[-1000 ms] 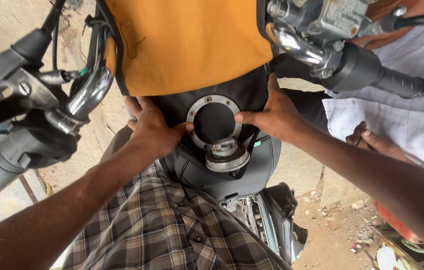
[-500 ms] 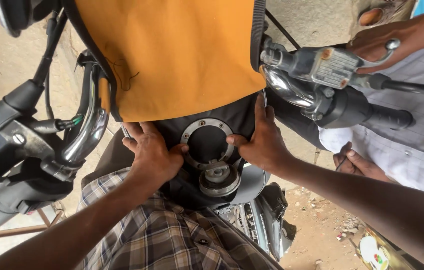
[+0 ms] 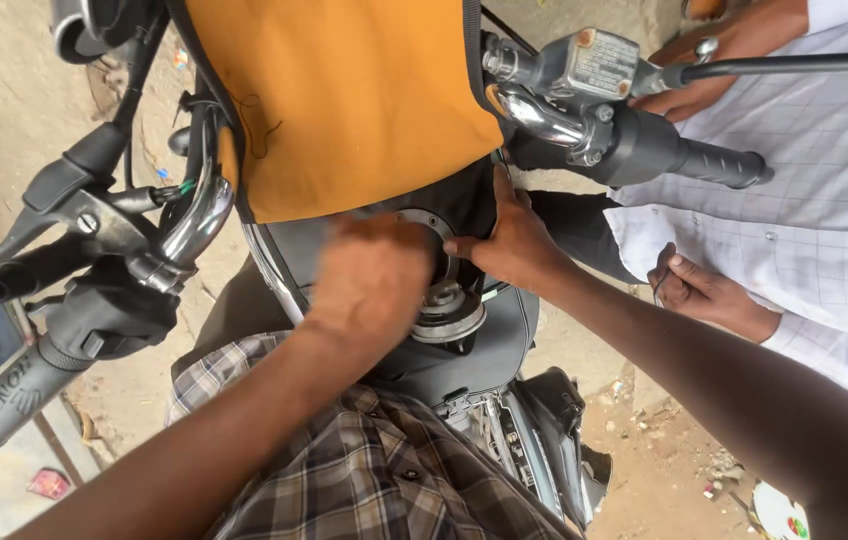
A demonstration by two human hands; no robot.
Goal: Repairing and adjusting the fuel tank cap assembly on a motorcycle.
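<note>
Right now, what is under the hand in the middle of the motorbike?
The left hand covers most of the round filler ring on the black tank cover. Only the ring's right edge and the open metal cap show beside it. The hole itself is hidden.

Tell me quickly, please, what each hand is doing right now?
Left hand: blurred over the fuel filler ring; whether it grips anything cannot be told.
Right hand: open, fingers flat on the black tank cover, holding nothing.

L hand [image 3: 374, 280] motion-blurred, hides most of filler opening [image 3: 434, 225]; bystander's upper hand [image 3: 719, 50] cut off by top edge.
</note>
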